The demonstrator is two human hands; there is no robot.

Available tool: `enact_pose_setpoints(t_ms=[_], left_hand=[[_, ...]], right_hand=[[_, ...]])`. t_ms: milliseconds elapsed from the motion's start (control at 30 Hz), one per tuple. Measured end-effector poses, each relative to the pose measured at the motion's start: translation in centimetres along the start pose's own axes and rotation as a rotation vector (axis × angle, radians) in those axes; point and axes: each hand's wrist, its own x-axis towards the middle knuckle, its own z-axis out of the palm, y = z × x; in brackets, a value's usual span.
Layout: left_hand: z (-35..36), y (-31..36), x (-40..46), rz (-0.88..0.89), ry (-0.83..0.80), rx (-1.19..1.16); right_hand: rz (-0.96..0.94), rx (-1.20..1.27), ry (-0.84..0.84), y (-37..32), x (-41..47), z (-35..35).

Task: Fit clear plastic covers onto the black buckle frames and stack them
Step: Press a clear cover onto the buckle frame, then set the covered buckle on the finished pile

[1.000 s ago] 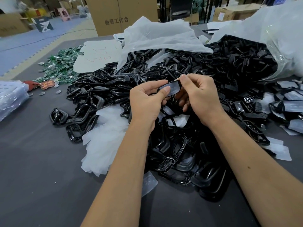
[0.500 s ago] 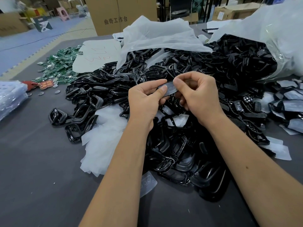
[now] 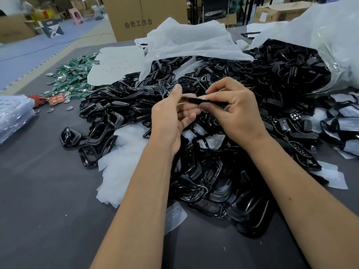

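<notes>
Pinched edge-on between right-hand fingers (image 3: 210, 97) and thumb: one thin black plastic buckle frame (image 3: 202, 100), long axis running 9 to 3 o'clock. Left hand (image 3: 171, 115) at 9 o'clock, fingers loosely curled, touching its near end. Heaped black frames (image 3: 223, 171) below on grey tabletop (image 3: 48, 210).
</notes>
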Motion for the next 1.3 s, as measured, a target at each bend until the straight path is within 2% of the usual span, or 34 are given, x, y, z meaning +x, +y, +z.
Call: enact_pose_setpoints(t_ms=[100, 200, 267, 367, 733, 933, 1133, 1300], left_hand=[[0.3, -0.4, -0.1, 0.057, -0.029, 0.038], [0.5, -0.5, -0.3, 0.119, -0.023, 0.051], [0.6, -0.5, -0.3, 0.105, -0.018, 0.011], [0.6, -0.5, -0.2, 0.067, -0.008, -0.053], [0.7, -0.4, -0.2, 0.025, -0.032, -0.124], [0.6, -0.5, -0.2, 0.021, -0.077, -0.176], [0.2, -0.2, 0.0, 0.070, -0.054, -0.103], [0.4, -0.5, -0.3, 0.077, -0.091, -0.069]], right_hand=[[0.244, 0.200, -0.024, -0.2, 0.3, -0.2], [0.436, 0.523, -0.100, -0.5, 0.4, -0.7], [0.563, 0.723, -0.168, -0.8, 0.3, -0.8], [0.655, 0.883, -0.198, -0.7, 0.4, -1.1], [0.546, 1.001, -0.105, 0.6, 0.5, -1.0], [0.500, 1.007, -0.139, 1.0, 0.3, -1.5], [0.517, 0.932, -0.197, 0.2, 0.3, -1.1], [0.533, 0.977, -0.156, -0.5, 0.2, -1.0]])
